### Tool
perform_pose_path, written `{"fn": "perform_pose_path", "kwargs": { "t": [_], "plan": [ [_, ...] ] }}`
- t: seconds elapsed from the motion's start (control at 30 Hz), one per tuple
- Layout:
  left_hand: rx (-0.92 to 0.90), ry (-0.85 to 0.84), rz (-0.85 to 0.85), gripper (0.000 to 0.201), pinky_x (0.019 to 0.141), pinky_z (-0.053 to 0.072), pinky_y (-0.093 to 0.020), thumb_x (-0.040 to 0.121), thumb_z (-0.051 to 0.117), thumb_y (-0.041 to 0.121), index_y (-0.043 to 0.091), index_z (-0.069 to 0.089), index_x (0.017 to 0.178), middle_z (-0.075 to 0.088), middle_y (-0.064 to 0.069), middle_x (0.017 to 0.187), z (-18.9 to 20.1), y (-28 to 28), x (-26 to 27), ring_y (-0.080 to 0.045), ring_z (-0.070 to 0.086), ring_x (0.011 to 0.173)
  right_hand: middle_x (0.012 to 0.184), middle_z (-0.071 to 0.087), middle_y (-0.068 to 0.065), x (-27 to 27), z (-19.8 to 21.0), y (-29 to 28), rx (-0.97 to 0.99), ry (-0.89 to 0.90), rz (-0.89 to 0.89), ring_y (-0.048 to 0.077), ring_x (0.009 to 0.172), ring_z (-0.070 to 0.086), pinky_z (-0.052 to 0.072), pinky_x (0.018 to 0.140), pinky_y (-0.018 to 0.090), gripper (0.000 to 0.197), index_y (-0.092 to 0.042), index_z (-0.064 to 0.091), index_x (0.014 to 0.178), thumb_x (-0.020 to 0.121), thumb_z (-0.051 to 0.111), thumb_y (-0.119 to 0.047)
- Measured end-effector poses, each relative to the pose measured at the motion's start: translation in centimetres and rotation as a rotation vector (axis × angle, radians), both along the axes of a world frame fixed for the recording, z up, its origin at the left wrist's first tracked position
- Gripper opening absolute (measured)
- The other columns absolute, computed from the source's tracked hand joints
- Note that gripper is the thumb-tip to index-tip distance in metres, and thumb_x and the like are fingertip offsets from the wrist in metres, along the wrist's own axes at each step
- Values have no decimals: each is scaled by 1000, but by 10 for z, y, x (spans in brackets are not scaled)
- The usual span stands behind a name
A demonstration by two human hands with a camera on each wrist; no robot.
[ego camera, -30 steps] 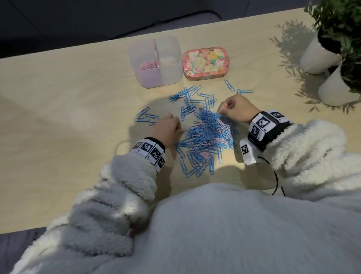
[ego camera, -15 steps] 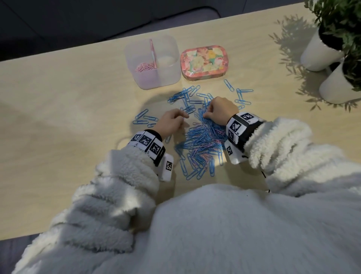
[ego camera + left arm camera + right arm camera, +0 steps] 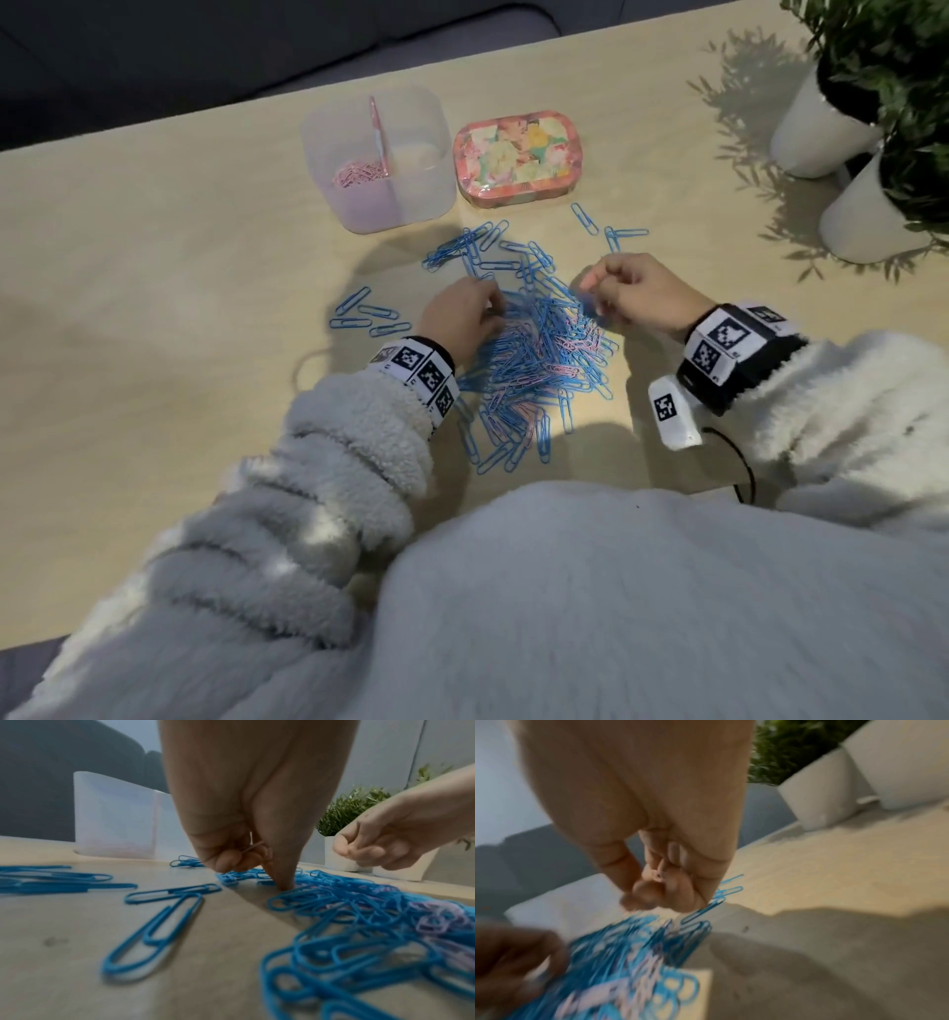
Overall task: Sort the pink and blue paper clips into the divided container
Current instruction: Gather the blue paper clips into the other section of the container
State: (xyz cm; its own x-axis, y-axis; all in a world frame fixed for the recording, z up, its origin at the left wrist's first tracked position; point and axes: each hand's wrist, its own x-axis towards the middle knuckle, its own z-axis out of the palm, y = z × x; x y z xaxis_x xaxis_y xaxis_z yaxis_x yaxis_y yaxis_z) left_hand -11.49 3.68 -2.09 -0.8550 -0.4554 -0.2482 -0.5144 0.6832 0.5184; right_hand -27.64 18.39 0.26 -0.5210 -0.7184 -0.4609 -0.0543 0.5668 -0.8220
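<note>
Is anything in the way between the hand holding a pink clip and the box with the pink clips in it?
Nothing visible blocks it. The right hand pinches a pink clip above the pile; only flat blue clips lie on the table before the open divided container.

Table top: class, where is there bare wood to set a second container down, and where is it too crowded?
Bare wood lies on the table left of the divided container and the loose blue clips, and between the floral tin and the white pots. Crowded: the clip pile between both hands.
</note>
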Motion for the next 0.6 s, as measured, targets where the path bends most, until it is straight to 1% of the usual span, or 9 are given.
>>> {"fn": "perform_pose_path", "kwargs": {
  "t": [0.07,0.13,0.17,0.23,0.33,0.4,0.47,0.53,0.6],
  "plan": [
    [-58,6,-38,13,74,39,-31,85,59,18,12,59,97,56,-9,103,0,1,-1,-24,55,89,57,58,1,11,-2,7,67,209,256,10,47,49,41,53,24,16,-20,58,69,85,61,-20],
    [-108,17,-63,16,76,42,-35,87,56,18,13,59,102,56,-9,105,1,2,-1,-27,55,95,63,55,-2,24,-2,12,233,477,489,17,59,51,35,58,28,18,-22,61,76,77,68,-38],
    [-125,24,-66,19,77,43,-37,87,55,19,13,58,105,56,-10,107,0,2,-1,-27,54,98,67,56,-2,29,-3,13,284,600,539,22,67,54,32,60,28,19,-22,61,80,78,67,-39],
    [-135,44,-52,22,77,43,-37,88,56,23,13,55,107,56,-9,110,1,2,2,-27,53,98,79,63,4,32,-4,11,275,714,521,30,83,59,32,63,29,15,-19,61,86,82,63,-33],
    [-140,32,-97,17,73,41,-35,89,55,21,12,58,102,56,-10,107,1,1,6,-26,54,96,79,61,3,22,-8,7,196,633,392,30,86,61,42,69,34,5,-19,60,82,84,60,-24],
    [-152,20,-130,15,74,41,-34,90,53,17,10,60,100,56,-10,104,1,2,9,-25,53,98,72,60,0,10,-7,6,151,487,306,29,78,63,51,76,39,13,-22,55,71,83,60,-19],
    [-159,18,-136,13,78,43,-36,89,53,16,9,60,98,56,-11,103,0,3,11,-26,52,99,68,62,-3,1,-4,7,118,424,259,25,72,63,53,79,42,24,-24,50,62,82,62,-16],
    [-142,21,-118,12,81,45,-39,89,52,14,6,58,95,56,-13,102,-2,5,13,-27,52,97,68,61,-3,-1,-3,9,124,461,312,23,71,61,52,78,39,23,-25,51,63,79,66,-19],
    [-82,16,-75,10,79,42,-34,87,51,12,5,57,92,56,-14,99,-3,5,14,-27,52,91,72,58,-1,6,-3,10,196,533,415,24,74,56,47,74,35,12,-25,57,75,77,69,-26]
  ]
}}
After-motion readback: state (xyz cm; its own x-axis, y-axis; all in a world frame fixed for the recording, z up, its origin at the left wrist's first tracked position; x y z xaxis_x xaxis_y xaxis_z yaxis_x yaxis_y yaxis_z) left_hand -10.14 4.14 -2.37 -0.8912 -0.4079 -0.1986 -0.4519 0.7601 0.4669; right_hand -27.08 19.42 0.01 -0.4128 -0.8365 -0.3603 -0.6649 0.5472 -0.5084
